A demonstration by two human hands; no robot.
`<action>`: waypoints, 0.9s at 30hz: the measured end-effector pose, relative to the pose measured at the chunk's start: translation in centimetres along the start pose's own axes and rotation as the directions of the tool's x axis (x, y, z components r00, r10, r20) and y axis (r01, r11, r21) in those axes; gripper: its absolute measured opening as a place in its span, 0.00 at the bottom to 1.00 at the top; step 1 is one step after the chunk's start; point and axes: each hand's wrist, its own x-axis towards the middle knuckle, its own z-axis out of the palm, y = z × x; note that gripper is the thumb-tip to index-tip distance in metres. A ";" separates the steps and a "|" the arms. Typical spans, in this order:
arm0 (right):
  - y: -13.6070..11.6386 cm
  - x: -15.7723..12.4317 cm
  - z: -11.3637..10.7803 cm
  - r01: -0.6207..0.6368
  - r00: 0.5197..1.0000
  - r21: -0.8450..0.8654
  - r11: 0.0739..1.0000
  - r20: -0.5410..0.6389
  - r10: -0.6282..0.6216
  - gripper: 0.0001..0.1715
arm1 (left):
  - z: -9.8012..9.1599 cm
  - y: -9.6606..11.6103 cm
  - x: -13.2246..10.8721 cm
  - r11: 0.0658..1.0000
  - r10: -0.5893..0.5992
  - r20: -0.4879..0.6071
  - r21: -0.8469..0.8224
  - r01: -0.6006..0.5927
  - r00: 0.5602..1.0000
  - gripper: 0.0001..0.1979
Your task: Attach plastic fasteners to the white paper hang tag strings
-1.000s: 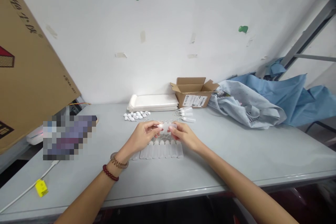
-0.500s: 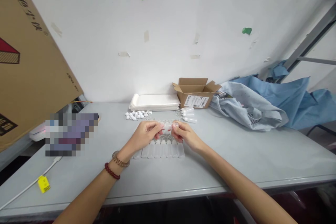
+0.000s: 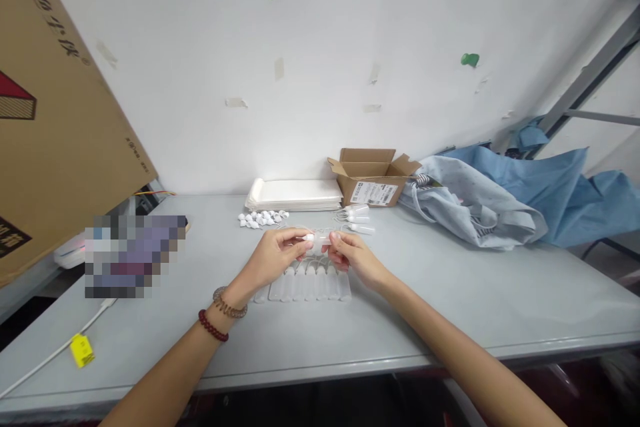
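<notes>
Above the middle of the table, my left hand (image 3: 280, 252) pinches a small white cap-like piece (image 3: 309, 238) between thumb and fingers. Facing it, my right hand (image 3: 354, 256) grips the end of a clear plastic piece (image 3: 324, 239); the fingers cover much of it, so its full shape is hidden. The two pieces are close together in line, and whether they are joined I cannot tell. Just below the hands lies a row of several clear, flat-lying plastic containers (image 3: 310, 287) with white tops and thin white cords.
Behind my hands are loose white caps (image 3: 263, 219), a stack of white sheets (image 3: 295, 195) and an open carton (image 3: 373, 190). Several clear containers (image 3: 359, 220) lie before it. Blue cloth (image 3: 480, 207) lies right; a large cardboard box (image 3: 65, 107) leans left, near a white cable (image 3: 55, 353).
The white piece now shows at my left fingertips, and a thin clear part shows at the right ones. The hands have barely shifted; everything else stays put.
</notes>
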 end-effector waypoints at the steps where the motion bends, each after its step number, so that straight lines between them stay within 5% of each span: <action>1: -0.1 0.0 0.1 0.002 1.000 0.007 1.000 0.006 -0.002 0.27 | 0.0 0.0 0.0 1.000 0.000 0.011 0.001 0.000 1.000 0.13; 10: -0.3 -0.3 0.6 0.040 0.999 -0.006 0.999 0.034 -0.040 0.24 | 0.1 -0.1 -0.1 0.993 -0.117 0.001 0.025 0.117 0.993 0.23; 21: -0.5 -0.1 0.1 -0.017 1.000 -0.050 0.999 -0.011 0.016 0.27 | 0.0 0.2 -0.1 0.996 0.041 0.003 0.080 -0.041 0.999 0.11; 27: -0.5 -0.1 0.4 0.003 1.000 -0.028 1.000 0.001 -0.003 0.25 | 0.0 0.5 -0.1 0.998 0.005 0.025 0.062 -0.006 1.000 0.14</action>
